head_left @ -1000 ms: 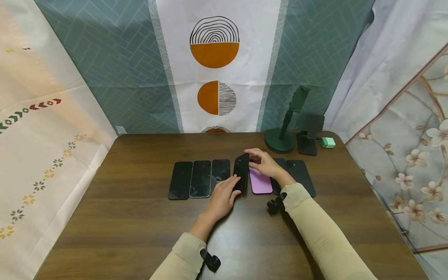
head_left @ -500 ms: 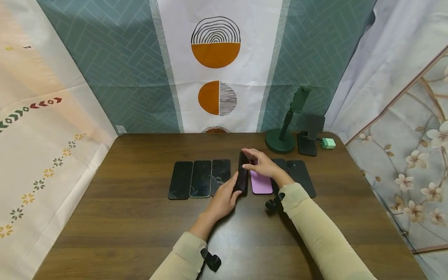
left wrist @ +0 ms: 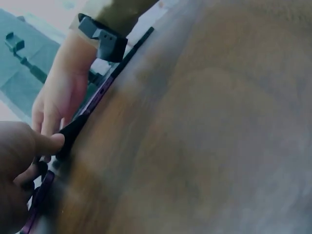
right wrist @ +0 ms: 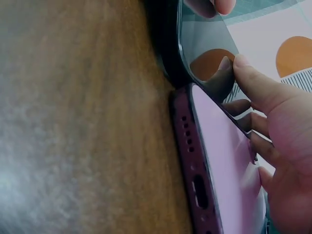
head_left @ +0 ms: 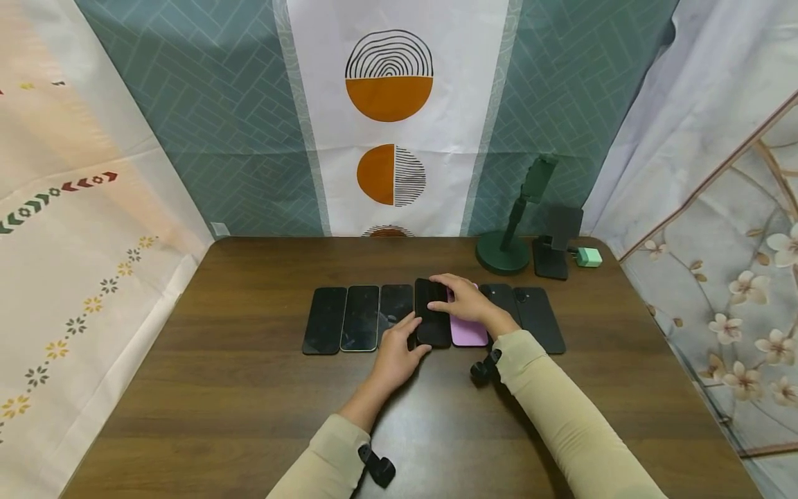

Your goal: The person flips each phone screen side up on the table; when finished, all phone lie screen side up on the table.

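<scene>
A black smartphone [head_left: 433,326] is in the middle of a row of phones, held between both hands. My left hand [head_left: 395,350] grips it by the near left corner, thumb at the near edge. From the far right side my right hand [head_left: 467,303] pinches it, thumb on the glossy screen. The right wrist view shows that screen [right wrist: 202,41] tilted and mirroring the wall cloth. Beside it lies a pink-purple phone [head_left: 469,334], partly under the right hand. In the left wrist view the black phone's edge [left wrist: 73,134] meets the left thumb.
Three dark phones, the middle one [head_left: 359,319], lie to the left. Two black phones, the outer one [head_left: 541,322], lie to the right. Behind stand a green phone stand [head_left: 503,253], a black stand [head_left: 551,260] and a mint charger [head_left: 589,257] on the wooden table [head_left: 249,402].
The black phone, first leaning up on its side and then nearly on edge, has come down to the right with its screen up. Both hands stay on it.
</scene>
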### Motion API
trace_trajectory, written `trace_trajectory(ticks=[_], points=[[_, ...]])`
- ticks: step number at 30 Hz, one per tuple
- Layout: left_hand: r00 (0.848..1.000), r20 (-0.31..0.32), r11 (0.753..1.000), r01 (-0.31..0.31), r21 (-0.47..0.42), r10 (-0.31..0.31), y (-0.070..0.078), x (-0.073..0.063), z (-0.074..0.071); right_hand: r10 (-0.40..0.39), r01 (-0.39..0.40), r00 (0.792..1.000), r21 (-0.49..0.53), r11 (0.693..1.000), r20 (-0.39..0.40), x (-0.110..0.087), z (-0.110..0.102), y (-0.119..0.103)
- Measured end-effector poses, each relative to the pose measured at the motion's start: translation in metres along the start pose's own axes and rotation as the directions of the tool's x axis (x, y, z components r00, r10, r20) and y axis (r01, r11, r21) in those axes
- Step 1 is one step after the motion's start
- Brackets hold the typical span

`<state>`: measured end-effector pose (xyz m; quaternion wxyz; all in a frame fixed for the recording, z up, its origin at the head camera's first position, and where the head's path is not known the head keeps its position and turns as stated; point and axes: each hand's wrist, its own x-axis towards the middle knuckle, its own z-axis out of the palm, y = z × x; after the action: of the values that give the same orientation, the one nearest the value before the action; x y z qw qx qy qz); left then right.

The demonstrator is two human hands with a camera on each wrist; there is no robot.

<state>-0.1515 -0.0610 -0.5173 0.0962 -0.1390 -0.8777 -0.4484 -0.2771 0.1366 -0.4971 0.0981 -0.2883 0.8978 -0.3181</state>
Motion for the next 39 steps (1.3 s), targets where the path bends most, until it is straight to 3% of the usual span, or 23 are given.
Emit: trace_trajectory(ticks=[7, 11, 21, 25, 29, 39], points=[[0.998, -0.063, 0.988, 0.014, 0.155, -0.004, 0.003, -0.001, 0.005, -0.013, 0.012, 0.999, -0.022, 1.000, -0.037, -0.001, -0.001, -0.002], [0.998, -0.068, 0.982, 0.002, 0.187, 0.011, 0.003, 0.000, 0.007, -0.027, 0.024, 0.998, -0.056, 0.998, -0.053, -0.001, -0.001, -0.001], [0.999, -0.035, 0.980, -0.022, 0.197, 0.029, 0.005, 0.003, 0.006, -0.035, 0.033, 0.998, -0.046, 0.998, -0.051, -0.004, -0.005, 0.001], [0.998, -0.023, 0.974, -0.046, 0.221, 0.053, 0.007, 0.004, 0.008, -0.030, 0.030, 0.995, 0.006, 1.000, -0.095, -0.009, -0.012, 0.005], [0.996, 0.008, 0.973, -0.083, 0.215, 0.084, 0.012, 0.006, 0.013, -0.001, 0.005, 0.989, 0.026, 1.000, -0.147, -0.016, -0.022, 0.014], [0.988, 0.091, 0.956, -0.144, 0.254, 0.125, 0.027, 0.014, 0.030, 0.025, -0.025, 0.986, 0.000, 1.000, -0.164, -0.036, -0.038, 0.035]])
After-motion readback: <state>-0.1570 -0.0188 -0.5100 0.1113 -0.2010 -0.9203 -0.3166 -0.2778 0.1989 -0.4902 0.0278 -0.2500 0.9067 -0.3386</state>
